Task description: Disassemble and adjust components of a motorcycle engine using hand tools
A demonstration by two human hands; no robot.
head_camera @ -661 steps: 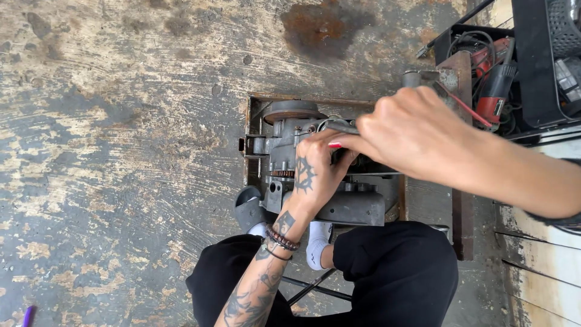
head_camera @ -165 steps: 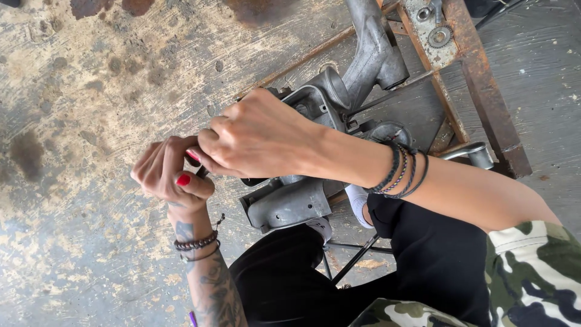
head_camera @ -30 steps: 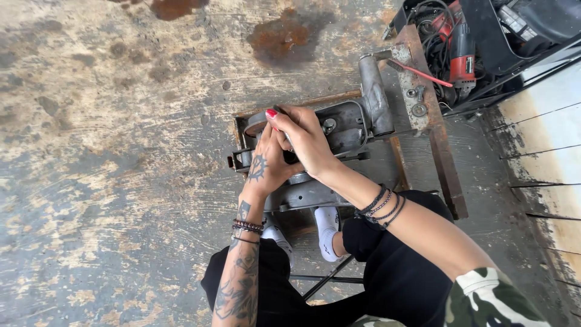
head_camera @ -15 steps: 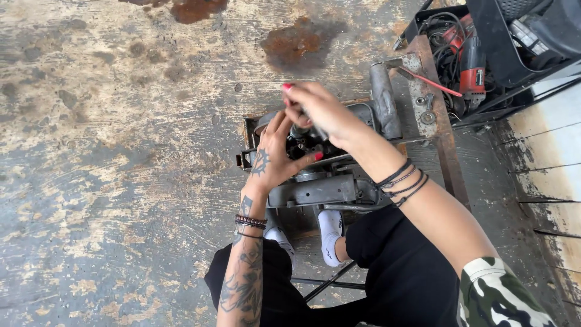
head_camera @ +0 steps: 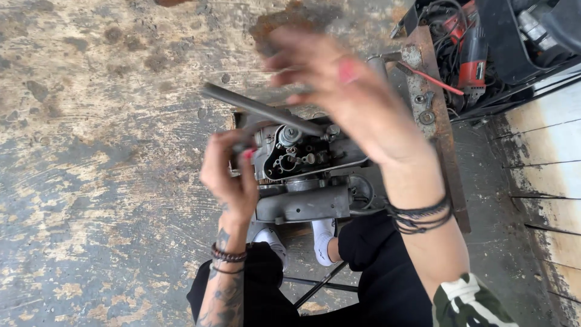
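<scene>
A grey metal engine block with an open cover and small fittings sits on the floor in front of my knees. My left hand is curled around the block's left edge, fingers closed on a dark part there. A long grey metal rod slants from the upper left down to a bolt on top of the block. My right hand is raised above the block, blurred, with its fingers spread; it hovers just over the rod, and I cannot tell whether it touches it.
A rusty metal frame lies under and to the right of the block. A red power tool and cables fill a black crate at the top right. White boards run along the right. The concrete floor is worn.
My right hand has lifted off the block and spread open toward the camera. The grey rod now shows slanting over the block. My left hand stays on the left edge.
</scene>
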